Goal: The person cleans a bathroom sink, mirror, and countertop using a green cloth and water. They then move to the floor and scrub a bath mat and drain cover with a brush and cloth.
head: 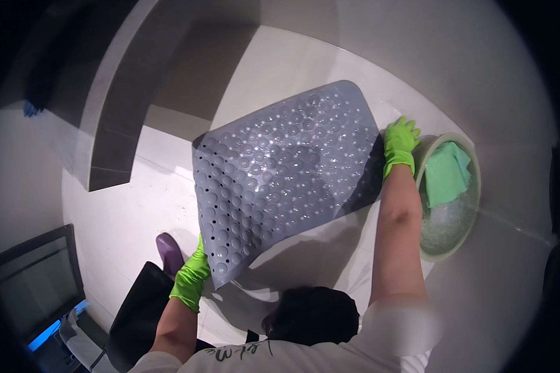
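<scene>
A grey rubber bath mat [284,172] with round bumps and small holes spans the middle of the view, its near left end raised off the floor. My left hand [196,261], in a bright green rubber glove, grips that raised edge, and the mat hides its fingers. Beyond the mat's right end my right hand [401,140], gloved the same way, rests on the floor with fingers apart and nothing visible in it. Right beside it stands a pale green basin [477,196] of sudsy water, where a light green cloth [446,172] lies partly in the water.
Pale floor tiles [158,200] surround the mat, bounded by a grey wall [448,60] behind and right. A low partition [116,116] juts in at upper left. A dark-framed panel [42,275] stands lower left, near my purple shoe [169,252].
</scene>
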`<state>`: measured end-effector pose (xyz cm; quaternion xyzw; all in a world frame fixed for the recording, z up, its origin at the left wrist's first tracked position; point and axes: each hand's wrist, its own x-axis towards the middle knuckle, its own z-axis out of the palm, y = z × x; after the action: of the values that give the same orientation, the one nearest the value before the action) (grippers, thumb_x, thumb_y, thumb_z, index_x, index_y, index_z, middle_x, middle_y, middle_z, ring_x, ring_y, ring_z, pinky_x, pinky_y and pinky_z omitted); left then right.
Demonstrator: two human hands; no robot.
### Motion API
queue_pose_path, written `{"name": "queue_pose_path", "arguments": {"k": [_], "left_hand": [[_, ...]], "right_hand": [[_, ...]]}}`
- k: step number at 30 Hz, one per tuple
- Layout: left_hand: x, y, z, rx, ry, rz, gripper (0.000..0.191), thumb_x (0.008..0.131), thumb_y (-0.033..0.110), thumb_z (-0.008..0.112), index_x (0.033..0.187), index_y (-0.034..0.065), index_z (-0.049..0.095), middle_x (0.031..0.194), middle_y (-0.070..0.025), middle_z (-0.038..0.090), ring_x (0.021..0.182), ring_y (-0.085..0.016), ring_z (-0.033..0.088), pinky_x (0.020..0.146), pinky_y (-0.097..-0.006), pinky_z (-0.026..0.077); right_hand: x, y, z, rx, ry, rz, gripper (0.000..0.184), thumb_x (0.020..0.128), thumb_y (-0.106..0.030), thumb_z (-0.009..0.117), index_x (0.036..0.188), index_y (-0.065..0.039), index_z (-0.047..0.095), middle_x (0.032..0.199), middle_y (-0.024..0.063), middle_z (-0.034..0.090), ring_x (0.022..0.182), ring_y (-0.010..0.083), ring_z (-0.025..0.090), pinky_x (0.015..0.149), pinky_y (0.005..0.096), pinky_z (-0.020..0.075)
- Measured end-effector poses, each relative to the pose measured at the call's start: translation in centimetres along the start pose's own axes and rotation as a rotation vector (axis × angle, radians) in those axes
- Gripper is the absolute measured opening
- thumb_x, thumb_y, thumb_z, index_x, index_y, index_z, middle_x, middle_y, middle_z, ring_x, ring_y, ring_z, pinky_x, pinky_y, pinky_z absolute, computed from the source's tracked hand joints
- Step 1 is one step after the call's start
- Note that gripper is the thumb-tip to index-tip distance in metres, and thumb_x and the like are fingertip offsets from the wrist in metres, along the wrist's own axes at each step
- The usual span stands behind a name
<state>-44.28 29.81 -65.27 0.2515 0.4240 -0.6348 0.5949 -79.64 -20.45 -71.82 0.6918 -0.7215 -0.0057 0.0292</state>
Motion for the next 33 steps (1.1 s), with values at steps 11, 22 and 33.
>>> {"name": "queue_pose_path", "arguments": {"k": [11,22,33], "left_hand": [[2.6,-2.4,5.4,0.435,0.050,0.126,0.059,0.102,0.044,0.052,0.146,0.0047,0.043,0.143,-0.0119,0.053,0.129,-0.029,0.051,0.114,-0.0440,0.038],[1.3,0.0,1.8,0.476,-0.117,0.184,0.056,0.102,0.041,0.053,0.143,0.0052,0.047,0.142,-0.0093,0.054,0.129,-0.024,0.050,0.115,-0.0397,0.036],[1.3,10.5,-2.9,1.370,0.570,1.077,0.032,0.090,0.006,0.071,0.120,0.0008,0.061,0.103,-0.0050,0.068,0.085,-0.015,0.061,0.079,-0.0296,0.052]], "right_hand": [[-14.1,-17.7,-2.0,0.474,-0.133,-1.341,0.051,0.098,-0.045,0.053,0.140,-0.017,0.056,0.148,0.0083,0.050,0.141,0.0253,0.039,0.121,0.0475,0.0196],[-1.8,5.0,-5.0,0.772,0.370,-0.143,0.026,0.095,-0.019,0.061,0.111,0.000,0.069,0.109,0.0183,0.068,0.097,0.0321,0.063,0.087,0.0409,0.0471],[-2.3,23.1,-9.2,-0.015,-0.263,0.207,0.033,0.094,-0.011,0.053,0.124,-0.009,0.066,0.110,0.0163,0.069,0.097,0.0388,0.065,0.086,0.0473,0.0518]]}}
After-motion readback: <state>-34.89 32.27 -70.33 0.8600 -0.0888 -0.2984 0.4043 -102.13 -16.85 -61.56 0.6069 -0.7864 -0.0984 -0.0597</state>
